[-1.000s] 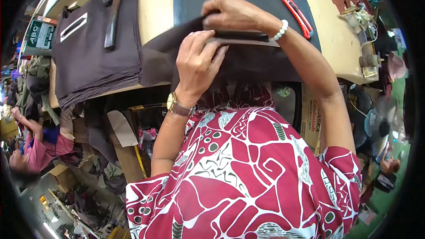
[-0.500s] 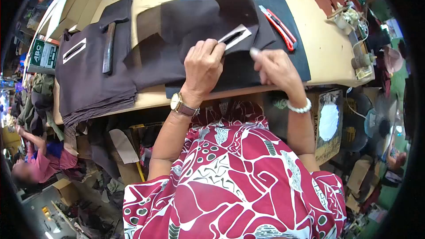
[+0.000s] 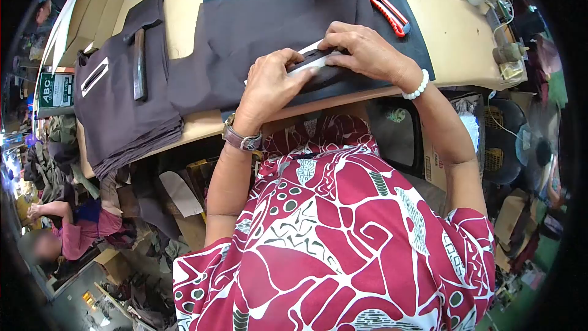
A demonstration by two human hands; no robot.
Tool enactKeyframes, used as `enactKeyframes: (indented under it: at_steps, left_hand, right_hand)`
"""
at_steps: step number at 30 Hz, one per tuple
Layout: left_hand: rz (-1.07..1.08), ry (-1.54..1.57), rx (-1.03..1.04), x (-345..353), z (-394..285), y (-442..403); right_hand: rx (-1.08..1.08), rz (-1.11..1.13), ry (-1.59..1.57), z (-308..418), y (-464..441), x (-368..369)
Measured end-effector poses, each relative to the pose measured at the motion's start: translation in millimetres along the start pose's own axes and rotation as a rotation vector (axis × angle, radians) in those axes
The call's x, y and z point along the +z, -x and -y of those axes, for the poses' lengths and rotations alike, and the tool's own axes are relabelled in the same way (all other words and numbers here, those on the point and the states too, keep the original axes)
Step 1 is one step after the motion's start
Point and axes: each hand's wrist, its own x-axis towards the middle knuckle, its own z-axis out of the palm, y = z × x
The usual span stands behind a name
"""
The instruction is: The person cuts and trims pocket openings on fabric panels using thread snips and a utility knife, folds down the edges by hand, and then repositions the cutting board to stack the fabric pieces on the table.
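Between my hands lies a white strip with a dark slot (image 3: 310, 58), set on a dark brown cloth (image 3: 245, 24). My left hand (image 3: 269, 83) is closed on the strip's left end, its thumb along the lower edge. My right hand (image 3: 370, 55) pinches the right end between thumb and fingers. Part of the strip is hidden under the fingers. Beneath the cloth is a dark cutting mat (image 3: 411, 55). A red utility knife (image 3: 387, 11) rests on the mat beyond my right hand.
At left, a hammer (image 3: 139, 64) lies on a stack of brown cloth pieces (image 3: 122, 110), whose top piece bears another white slotted strip (image 3: 95, 77). A green ABC box (image 3: 55, 90) stands beside cardboard (image 3: 92, 15). Another person (image 3: 79, 230) sits at lower left.
My right hand has come in from the right and taken hold of the strip's right end. My left hand has turned, with its thumb now along the strip. The cloth has settled flatter.
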Motion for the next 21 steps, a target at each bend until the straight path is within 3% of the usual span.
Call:
enactKeyframes:
  at_steps: [8, 15, 18, 21]
  left_hand:
    - [-0.127, -0.055, 0.232, 7.8, 14.1, 0.8]
    - [-0.263, -0.106, 0.379, 20.5, 19.6, 8.1]
    - [-0.258, -0.108, 0.385, 20.9, 19.1, 7.3]
    - [-0.26, -0.125, 0.386, 21.6, 17.6, 6.5]
  right_hand:
    - [-0.018, -0.069, -0.141, -9.7, 10.0, 5.8]
    - [-0.067, 0.037, -0.267, -18.6, 17.5, -9.2]
    - [-0.014, -0.096, -0.153, -21.0, 12.5, -6.9]
    - [-0.062, -0.222, 0.236, -15.8, 4.3, 8.4]
